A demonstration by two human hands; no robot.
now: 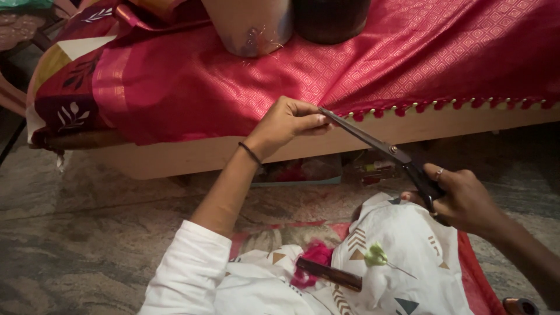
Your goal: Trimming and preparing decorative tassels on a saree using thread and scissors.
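Observation:
A pink-red woven cloth (pixel 233 87) with a row of small red tassels (pixel 443 105) along its edge lies over a low wooden platform (pixel 192 156). My left hand (pixel 289 121) pinches the cloth's edge near the tassels. My right hand (pixel 461 198) holds dark scissors (pixel 379 144) by the handles. Their blades point up-left and the tips meet the cloth edge right beside my left fingers. A black band circles my left wrist and a ring sits on a right finger.
Two round pots (pixel 251 26) stand on the cloth at the back. On my lap lie white patterned fabric (pixel 402 251), a dark comb (pixel 329 274), pink thread fluff (pixel 318 254) and a green thread bundle (pixel 376 255). Packets (pixel 303 172) lie under the platform.

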